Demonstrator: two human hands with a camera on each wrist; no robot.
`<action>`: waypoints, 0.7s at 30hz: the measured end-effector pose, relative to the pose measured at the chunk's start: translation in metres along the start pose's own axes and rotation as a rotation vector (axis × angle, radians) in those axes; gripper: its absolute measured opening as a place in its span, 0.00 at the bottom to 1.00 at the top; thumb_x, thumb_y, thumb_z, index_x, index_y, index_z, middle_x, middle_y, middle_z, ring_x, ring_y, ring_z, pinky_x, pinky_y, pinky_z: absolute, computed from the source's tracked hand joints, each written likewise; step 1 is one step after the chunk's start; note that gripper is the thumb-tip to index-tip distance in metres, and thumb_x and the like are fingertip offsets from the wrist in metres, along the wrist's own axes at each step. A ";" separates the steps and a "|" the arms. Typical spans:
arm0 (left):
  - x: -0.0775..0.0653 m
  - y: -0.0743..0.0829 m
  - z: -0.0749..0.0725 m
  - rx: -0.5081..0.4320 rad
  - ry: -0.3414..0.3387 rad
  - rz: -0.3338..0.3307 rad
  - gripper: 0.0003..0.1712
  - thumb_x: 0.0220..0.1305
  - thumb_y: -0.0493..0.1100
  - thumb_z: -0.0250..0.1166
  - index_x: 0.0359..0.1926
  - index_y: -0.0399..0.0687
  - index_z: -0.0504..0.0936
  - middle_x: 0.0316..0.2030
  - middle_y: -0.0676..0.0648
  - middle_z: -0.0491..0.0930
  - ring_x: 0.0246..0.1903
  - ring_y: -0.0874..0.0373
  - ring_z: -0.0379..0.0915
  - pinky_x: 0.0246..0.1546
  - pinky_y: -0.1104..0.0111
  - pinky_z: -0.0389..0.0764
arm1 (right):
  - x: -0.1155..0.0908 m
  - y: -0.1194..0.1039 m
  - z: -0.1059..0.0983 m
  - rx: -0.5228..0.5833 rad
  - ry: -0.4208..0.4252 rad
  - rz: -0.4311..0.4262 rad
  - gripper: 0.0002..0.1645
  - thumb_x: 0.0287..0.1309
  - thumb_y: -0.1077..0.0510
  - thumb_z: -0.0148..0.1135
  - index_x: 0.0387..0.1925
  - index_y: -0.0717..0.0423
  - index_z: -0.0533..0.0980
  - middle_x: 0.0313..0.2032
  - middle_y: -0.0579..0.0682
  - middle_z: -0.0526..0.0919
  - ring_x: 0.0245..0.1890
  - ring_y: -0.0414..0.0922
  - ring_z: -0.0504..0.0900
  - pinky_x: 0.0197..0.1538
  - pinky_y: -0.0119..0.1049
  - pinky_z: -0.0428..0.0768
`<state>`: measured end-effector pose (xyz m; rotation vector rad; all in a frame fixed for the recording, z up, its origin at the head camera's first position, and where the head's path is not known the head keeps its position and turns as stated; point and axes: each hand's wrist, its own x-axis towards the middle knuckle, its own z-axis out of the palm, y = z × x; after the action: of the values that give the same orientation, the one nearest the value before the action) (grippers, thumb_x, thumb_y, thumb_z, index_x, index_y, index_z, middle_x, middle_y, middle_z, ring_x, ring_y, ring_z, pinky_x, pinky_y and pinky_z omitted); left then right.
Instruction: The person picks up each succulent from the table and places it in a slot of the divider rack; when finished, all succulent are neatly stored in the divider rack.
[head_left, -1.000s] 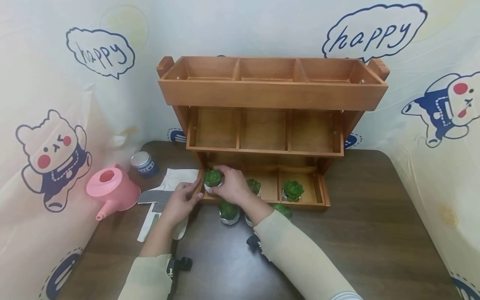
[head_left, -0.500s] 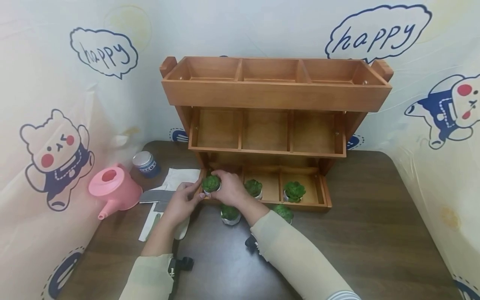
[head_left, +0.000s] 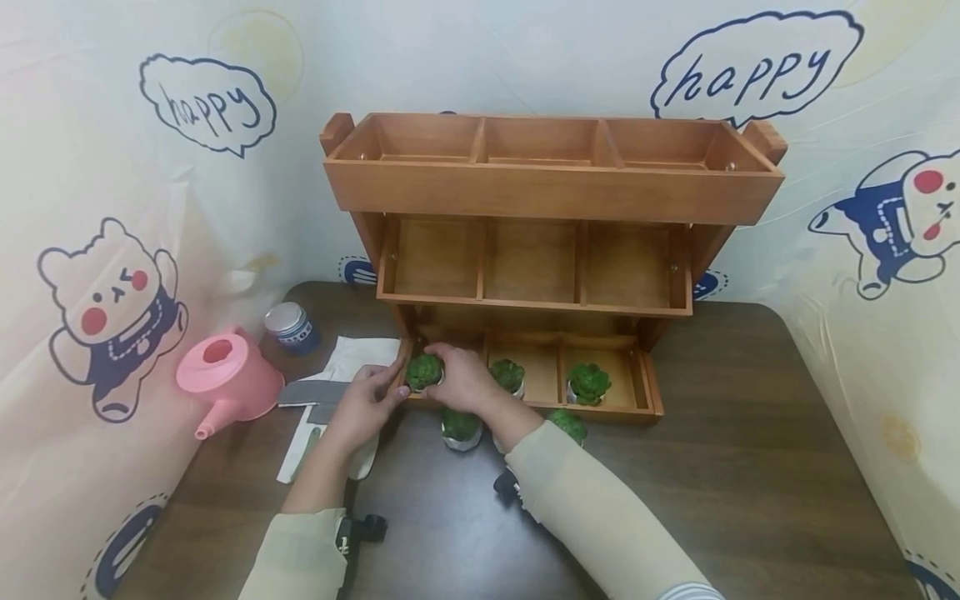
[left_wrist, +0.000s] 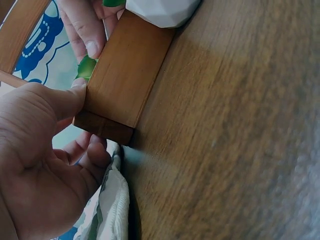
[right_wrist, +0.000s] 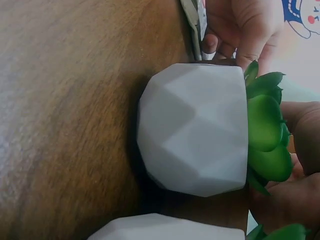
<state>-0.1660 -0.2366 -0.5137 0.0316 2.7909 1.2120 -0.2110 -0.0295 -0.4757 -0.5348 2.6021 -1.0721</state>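
Observation:
My right hand holds a small potted succulent at the left compartment of the wooden plant stand's bottom tier, thumb and fingers around it. In the left wrist view, one green leaf of it shows behind the front board, which hides its pot. My left hand grips the left end of that tier, thumb at the top edge and fingers curled at the outer side. Two more succulents, a middle one and a right one, stand in the same tier.
Before the stand are more succulents in white faceted pots, one near the right wrist, another beside the sleeve. Left lie white-grey gloves, a pink watering can and a blue jar.
The succulent in my right hand has dropped slightly into the left compartment, with less of its white pot showing. My left hand keeps its grip on the tier's end.

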 end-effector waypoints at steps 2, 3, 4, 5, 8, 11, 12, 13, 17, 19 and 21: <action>0.000 0.000 0.001 -0.002 0.002 0.009 0.34 0.74 0.48 0.66 0.77 0.53 0.68 0.58 0.39 0.71 0.54 0.43 0.72 0.57 0.46 0.74 | -0.002 0.000 -0.001 0.005 -0.001 -0.003 0.42 0.56 0.55 0.78 0.71 0.52 0.72 0.63 0.53 0.80 0.59 0.49 0.80 0.62 0.46 0.78; 0.000 0.000 0.001 -0.005 0.002 0.012 0.34 0.74 0.48 0.66 0.77 0.53 0.68 0.58 0.39 0.71 0.55 0.43 0.72 0.57 0.46 0.74 | -0.003 0.000 -0.002 0.007 0.000 -0.005 0.43 0.56 0.56 0.78 0.72 0.52 0.71 0.64 0.53 0.80 0.59 0.50 0.80 0.62 0.46 0.78; 0.000 0.000 0.001 -0.007 0.002 0.012 0.34 0.74 0.48 0.65 0.77 0.53 0.68 0.58 0.38 0.71 0.55 0.43 0.72 0.58 0.46 0.74 | -0.004 0.000 -0.002 0.008 0.002 -0.008 0.43 0.56 0.56 0.78 0.72 0.52 0.71 0.64 0.53 0.79 0.60 0.50 0.80 0.63 0.46 0.78; 0.000 0.000 0.001 -0.010 0.003 0.012 0.34 0.74 0.48 0.65 0.77 0.52 0.67 0.58 0.38 0.71 0.55 0.42 0.72 0.59 0.45 0.74 | -0.005 0.000 -0.003 0.009 0.002 -0.009 0.44 0.56 0.56 0.78 0.73 0.51 0.71 0.65 0.53 0.79 0.60 0.50 0.80 0.63 0.46 0.78; 0.001 0.001 0.001 -0.016 0.003 0.010 0.34 0.74 0.48 0.65 0.77 0.52 0.67 0.59 0.37 0.71 0.56 0.42 0.72 0.60 0.45 0.73 | -0.008 0.001 -0.006 0.017 0.006 -0.017 0.45 0.56 0.56 0.78 0.73 0.51 0.70 0.66 0.52 0.78 0.60 0.49 0.80 0.63 0.46 0.78; 0.001 0.000 0.002 -0.016 0.004 0.011 0.34 0.74 0.47 0.65 0.77 0.52 0.67 0.59 0.37 0.71 0.56 0.42 0.72 0.60 0.45 0.73 | -0.011 0.003 -0.008 0.023 0.006 -0.030 0.45 0.56 0.55 0.78 0.74 0.51 0.69 0.66 0.51 0.78 0.60 0.48 0.80 0.62 0.44 0.78; 0.001 0.000 0.002 -0.014 0.004 0.015 0.34 0.74 0.47 0.65 0.77 0.52 0.67 0.59 0.37 0.71 0.56 0.42 0.72 0.60 0.45 0.73 | -0.012 0.004 -0.009 0.026 0.007 -0.039 0.45 0.56 0.55 0.78 0.74 0.51 0.69 0.66 0.51 0.79 0.60 0.48 0.81 0.62 0.43 0.78; 0.001 0.000 0.002 -0.013 0.006 0.014 0.34 0.74 0.47 0.65 0.77 0.52 0.67 0.59 0.37 0.71 0.56 0.42 0.72 0.60 0.45 0.73 | -0.013 0.005 -0.010 0.033 0.008 -0.048 0.45 0.56 0.55 0.78 0.74 0.51 0.69 0.65 0.51 0.79 0.60 0.48 0.81 0.62 0.42 0.78; 0.001 0.000 0.002 -0.007 0.006 0.017 0.34 0.74 0.48 0.65 0.77 0.51 0.67 0.58 0.37 0.71 0.57 0.41 0.71 0.60 0.44 0.72 | -0.020 0.008 -0.015 0.071 0.002 -0.073 0.46 0.56 0.56 0.78 0.74 0.54 0.69 0.66 0.51 0.79 0.63 0.48 0.80 0.64 0.40 0.77; 0.001 0.000 0.001 -0.012 0.002 0.007 0.35 0.74 0.49 0.65 0.77 0.52 0.67 0.59 0.37 0.71 0.57 0.41 0.71 0.61 0.44 0.72 | -0.024 0.009 -0.018 0.104 0.002 -0.075 0.45 0.57 0.56 0.78 0.74 0.55 0.68 0.66 0.51 0.79 0.64 0.48 0.79 0.65 0.39 0.76; 0.001 0.000 0.001 -0.018 -0.006 -0.002 0.35 0.74 0.50 0.65 0.78 0.52 0.67 0.59 0.37 0.70 0.58 0.40 0.71 0.61 0.43 0.72 | -0.028 0.009 -0.020 0.141 0.004 -0.068 0.45 0.57 0.56 0.78 0.74 0.56 0.68 0.67 0.51 0.78 0.65 0.48 0.79 0.65 0.39 0.76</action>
<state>-0.1667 -0.2356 -0.5140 0.0311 2.7746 1.2342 -0.1958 0.0010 -0.4652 -0.5918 2.5034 -1.2686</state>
